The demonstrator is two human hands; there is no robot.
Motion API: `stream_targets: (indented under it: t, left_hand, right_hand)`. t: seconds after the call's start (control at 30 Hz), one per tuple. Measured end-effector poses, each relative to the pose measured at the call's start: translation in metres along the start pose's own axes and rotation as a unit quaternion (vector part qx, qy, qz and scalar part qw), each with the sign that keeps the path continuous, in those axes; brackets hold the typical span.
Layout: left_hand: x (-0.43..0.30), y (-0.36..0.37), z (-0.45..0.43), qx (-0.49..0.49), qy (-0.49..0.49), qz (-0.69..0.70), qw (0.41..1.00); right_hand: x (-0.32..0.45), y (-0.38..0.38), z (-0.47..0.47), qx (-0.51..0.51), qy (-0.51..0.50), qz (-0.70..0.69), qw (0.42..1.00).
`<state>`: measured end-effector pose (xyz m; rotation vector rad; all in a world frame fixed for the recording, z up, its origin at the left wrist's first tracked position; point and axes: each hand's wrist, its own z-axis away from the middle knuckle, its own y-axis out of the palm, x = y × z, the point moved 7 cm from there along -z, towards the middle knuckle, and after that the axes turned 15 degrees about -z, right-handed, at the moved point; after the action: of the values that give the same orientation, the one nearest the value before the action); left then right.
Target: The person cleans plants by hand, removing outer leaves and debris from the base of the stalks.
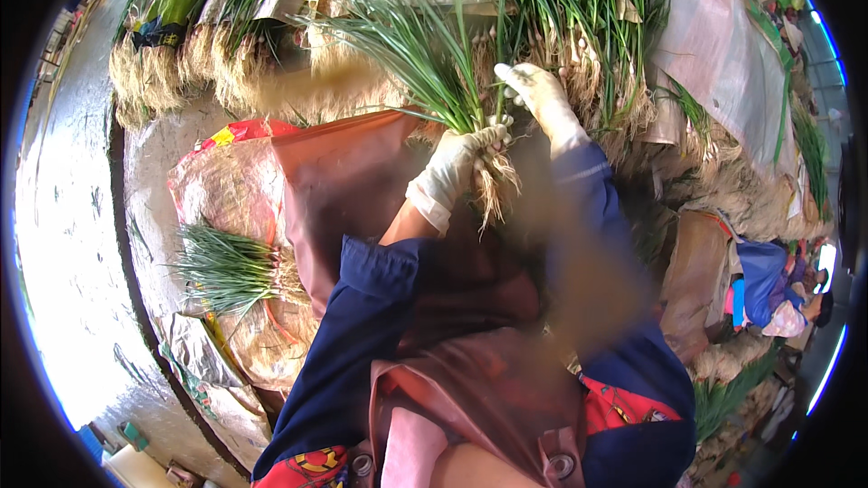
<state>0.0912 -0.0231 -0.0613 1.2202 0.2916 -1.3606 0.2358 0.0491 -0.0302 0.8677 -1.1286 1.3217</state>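
My left hand [456, 161], in a whitish glove, grips a bunch of spring onions [444, 91] just above the bulbs. Their green leaves fan up and to the left, and pale roots [489, 190] hang below the fist. Close beside it on the right, my right hand [539, 98], gloved too, has its fingers around a single green stalk [500, 47] that stands upright next to the bunch. The glove hides part of that stalk. A reddish-brown waterproof apron [346, 183] covers my lap beneath both hands.
A large heap of spring onions [583, 7] lies ahead, with more root bundles [146, 74] at far left. One small bunch [230, 264] rests on a sack [230, 179] to my left. A pale sheet [719, 47] covers plants at right. Another person [773, 285] is farther right.
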Motion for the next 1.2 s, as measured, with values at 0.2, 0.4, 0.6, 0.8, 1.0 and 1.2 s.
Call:
stream_targets:
  t: [0.2, 0.4, 0.6, 0.8, 1.0, 1.2]
  left_hand:
    - [-0.017, 0.019, 0.023, 0.165, -0.020, 0.096, 0.981]
    - [-0.036, 0.009, 0.037, 0.178, 0.094, 0.231, 0.952]
    - [-0.026, 0.018, 0.017, 0.152, 0.054, 0.244, 0.956]
    - [-0.017, 0.001, 0.004, 0.061, 0.038, 0.203, 0.977]
    - [-0.001, 0.018, -0.003, 0.095, -0.007, 0.200, 0.975]
    - [-0.003, 0.010, -0.003, 0.075, 0.027, 0.194, 0.978]
  right_hand:
    - [0.030, -0.043, 0.005, -0.068, -0.157, 0.385, 0.907]
    - [-0.009, -0.071, 0.045, 0.159, 0.047, 0.346, 0.924]
    - [0.056, -0.089, -0.014, -0.149, 0.012, 0.430, 0.890]
    - [0.049, -0.050, -0.001, -0.066, 0.058, 0.188, 0.978]
    - [-0.005, 0.007, 0.031, 0.115, 0.000, -0.082, 0.990]
    - [0.005, 0.019, 0.027, 0.146, 0.025, -0.063, 0.987]
